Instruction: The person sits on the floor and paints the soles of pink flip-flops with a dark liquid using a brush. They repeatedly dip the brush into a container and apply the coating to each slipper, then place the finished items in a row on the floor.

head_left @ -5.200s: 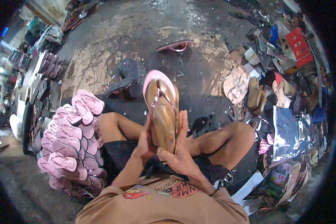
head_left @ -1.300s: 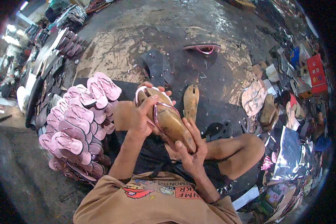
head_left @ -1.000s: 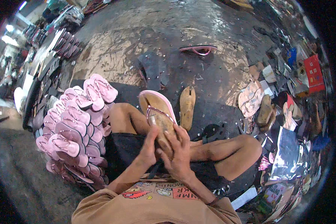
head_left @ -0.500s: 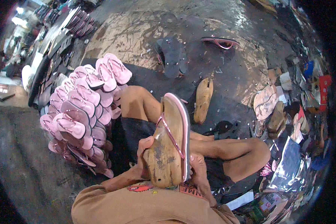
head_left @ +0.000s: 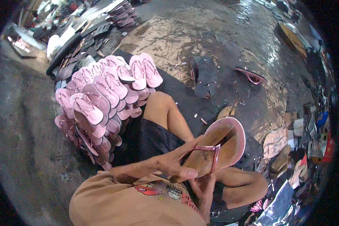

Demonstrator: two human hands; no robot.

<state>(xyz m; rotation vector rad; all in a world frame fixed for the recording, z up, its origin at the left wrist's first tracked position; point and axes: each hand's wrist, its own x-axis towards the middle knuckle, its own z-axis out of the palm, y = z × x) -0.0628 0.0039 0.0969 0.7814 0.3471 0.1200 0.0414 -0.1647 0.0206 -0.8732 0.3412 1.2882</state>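
A pink flip-flop (head_left: 242,140) with a shiny dark-pink thong strap is fitted round a worn wooden shoe last (head_left: 197,162). It is tilted in front of my torso, its toe end up and to the right. My left hand (head_left: 179,162) is closed over the left side of the last and sandal, thumb across the wood near the strap. My right hand (head_left: 202,184) holds the pair from beneath at the lower end, most of its fingers hidden. Past the sandal's toe lies another wooden last (head_left: 226,112), partly covered by it.
A large heap of pink flip-flops (head_left: 109,88) rises beside my left knee. Farther off lie dark sole pieces (head_left: 205,77) and a single flip-flop (head_left: 251,75). Material scraps and a silvery sheet (head_left: 277,203) crowd the right side. A stack of soles (head_left: 121,14) stands at the far left.
The flip-flop and last have turned from upright to leaning right, moving right. My left hand has moved up and across the last; my right hand has shifted underneath. The view has swung left.
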